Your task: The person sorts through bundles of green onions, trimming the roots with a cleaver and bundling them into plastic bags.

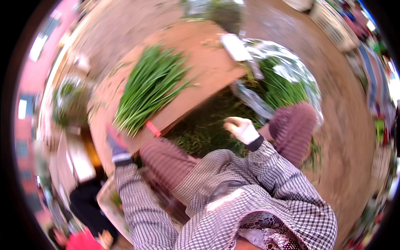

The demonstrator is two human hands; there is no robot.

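A loose bunch of long green garlic chives [152,85] lies on the brown board [204,48] in front of me, pale stem ends toward me. My left hand [117,143], in a purple and pink glove, is at the board's left edge beside those stem ends. Motion smears its fingers, so its grip is unclear. A red strip [153,128] lies by the near edge. My right hand [241,130], in a white glove with tan fingers, hovers above my lap near my right knee. Its fingers are curled together; whatever they may hold is hidden.
An open clear plastic bag [308,77] of more greens [283,89] stands right of the board. A white flat box [235,46] sits at the board's far right corner. Loose trimmings [200,139] lie below the board. A person in red [83,241] is at lower left.
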